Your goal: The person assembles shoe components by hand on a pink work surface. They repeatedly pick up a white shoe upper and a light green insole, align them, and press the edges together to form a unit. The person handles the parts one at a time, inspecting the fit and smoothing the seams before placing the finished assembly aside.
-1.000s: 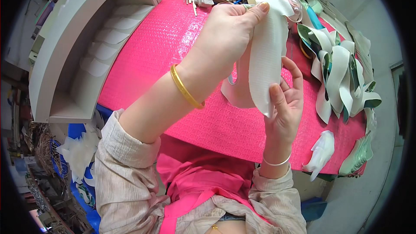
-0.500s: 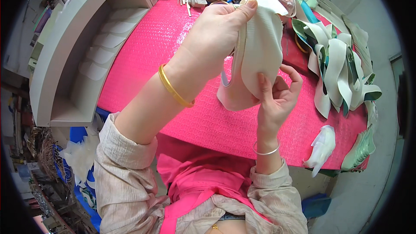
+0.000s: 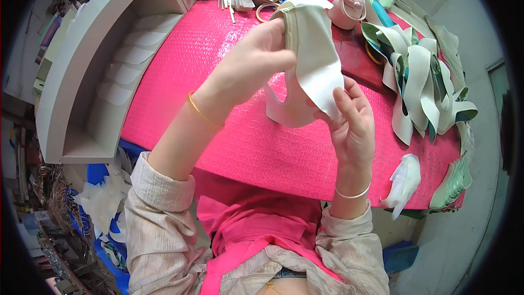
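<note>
Between my hands, above the pink work surface, is a white shoe upper, bent into a loop with a cream taped edge along its left side. My left hand grips that edge near the top; its fingers go inside the loop and are partly hidden, while the thumb lies along the outside. Lower down, my right hand pinches the right-hand edge between thumb and fingers.
The table has a pink textured cover. More white uppers with green lining are heaped at the right, near a pale pink lidded pot. A curved grey shelf holding flat white pieces stands at left.
My left hand has slid down from the upper's top corner, its fingers now inside the loop. The right hand has shifted slightly right and closed on the edge. The upper has turned and moved left.
</note>
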Demonstrator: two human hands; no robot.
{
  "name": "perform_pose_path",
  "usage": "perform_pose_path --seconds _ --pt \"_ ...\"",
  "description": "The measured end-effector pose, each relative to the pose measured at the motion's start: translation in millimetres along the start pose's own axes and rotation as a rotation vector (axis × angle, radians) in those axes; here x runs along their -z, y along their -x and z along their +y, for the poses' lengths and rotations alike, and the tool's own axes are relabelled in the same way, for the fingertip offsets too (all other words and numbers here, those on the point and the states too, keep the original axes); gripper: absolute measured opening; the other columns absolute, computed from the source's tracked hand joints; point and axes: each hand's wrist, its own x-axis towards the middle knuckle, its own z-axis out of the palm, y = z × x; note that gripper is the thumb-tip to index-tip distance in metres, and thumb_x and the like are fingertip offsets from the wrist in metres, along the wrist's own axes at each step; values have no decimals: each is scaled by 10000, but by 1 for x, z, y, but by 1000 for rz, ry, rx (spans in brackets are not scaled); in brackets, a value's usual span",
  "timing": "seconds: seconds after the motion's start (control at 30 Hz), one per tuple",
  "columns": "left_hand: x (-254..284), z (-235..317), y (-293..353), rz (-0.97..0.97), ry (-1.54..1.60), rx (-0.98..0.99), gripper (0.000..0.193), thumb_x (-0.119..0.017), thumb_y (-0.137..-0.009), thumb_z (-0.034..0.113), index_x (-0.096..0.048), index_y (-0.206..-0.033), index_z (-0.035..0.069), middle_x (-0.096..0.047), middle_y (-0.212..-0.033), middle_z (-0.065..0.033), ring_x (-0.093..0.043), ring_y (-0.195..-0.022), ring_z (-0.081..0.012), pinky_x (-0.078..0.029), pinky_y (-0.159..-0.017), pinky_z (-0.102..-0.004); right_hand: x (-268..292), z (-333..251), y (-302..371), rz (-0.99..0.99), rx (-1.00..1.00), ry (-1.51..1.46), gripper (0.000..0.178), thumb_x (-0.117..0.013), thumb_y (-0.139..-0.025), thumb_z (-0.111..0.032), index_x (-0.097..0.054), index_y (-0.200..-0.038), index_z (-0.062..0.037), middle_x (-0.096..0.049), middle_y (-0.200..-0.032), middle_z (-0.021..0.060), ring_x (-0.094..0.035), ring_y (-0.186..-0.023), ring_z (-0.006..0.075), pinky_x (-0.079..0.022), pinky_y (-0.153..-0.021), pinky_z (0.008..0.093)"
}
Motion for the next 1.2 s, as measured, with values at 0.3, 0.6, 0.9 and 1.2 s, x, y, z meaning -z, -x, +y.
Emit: perform_pose_path --seconds 0.3,0.6,0.9,1.2 --pt "8 -5 6 -212 147 -44 729 -489 -749 -56 -156 -1388 54 -400 -1297 -150 -420 -1199 -252 -377 -972 -406 -30 -74 3 -218 256 42 238 -531 -837 0 -466 -1062 39 -595 -980 144 -620 -847 186 -533 -762 323" --pt "2 -7 -4 -84 181 -64 692 -527 -734 -11 -218 -1352 8 -436 -1258 -128 -469 -1150 -213 -390 -967 -348 -16 -47 -5 -141 10 18 256 -576 -823 -46 -476 -1046 31 -601 -965 120 -596 -843 139 -490 -766 284" --pt "-5 -5 -3 117 219 37 342 -570 -849 95 -459 -1155 -10 -585 -1035 -87 -584 -948 -154 -487 -818 -287 -15 -1 -5 57 151 383 227 -617 -824 -63 -479 -985 17 -612 -868 94 -602 -742 129 -507 -619 241" --pt "-4 9 2 210 398 130 341 -605 -809 79 -493 -1115 -25 -592 -1009 -103 -607 -876 -159 -504 -770 -301 5 28 -24 293 717 1102 401 -693 -764 -138 -476 -1073 -4 -601 -772 69 -552 -653 126 -438 -594 246"
